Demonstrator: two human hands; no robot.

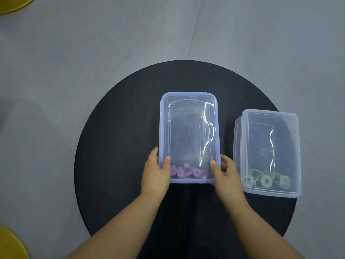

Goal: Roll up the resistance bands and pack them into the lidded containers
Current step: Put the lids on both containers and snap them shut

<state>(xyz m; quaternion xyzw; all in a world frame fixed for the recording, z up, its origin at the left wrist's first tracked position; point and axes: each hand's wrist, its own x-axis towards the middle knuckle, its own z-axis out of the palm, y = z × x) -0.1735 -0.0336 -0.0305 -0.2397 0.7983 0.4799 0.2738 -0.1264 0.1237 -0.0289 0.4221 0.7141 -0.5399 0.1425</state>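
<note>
Blue-rimmed container [186, 128]: it stood at the centre of the round black counter [121, 146] with its lid on, long side running 12 to 6 o'clock.
Purple bands [186, 171]: rolled and bunched inside at the 6 o'clock end.
Hands: your left hand [155, 172] clasped the 7 o'clock corner and your right hand [225, 174] the 5 o'clock corner, each with its thumb on the lid and its fingers down the side wall.
Clear container [268, 146]: it sat at 3 o'clock, apart from the first, lidded, with green bands [267, 181] rolled at its near end.
Handling: the box looked light, thin-walled and smooth, so likely slippery and a little flexible. The soft rolls could slide or spring open if you tipped it.
Where to hold: the corners and the stiff rim suited best, with both hands keeping the box level.
</note>
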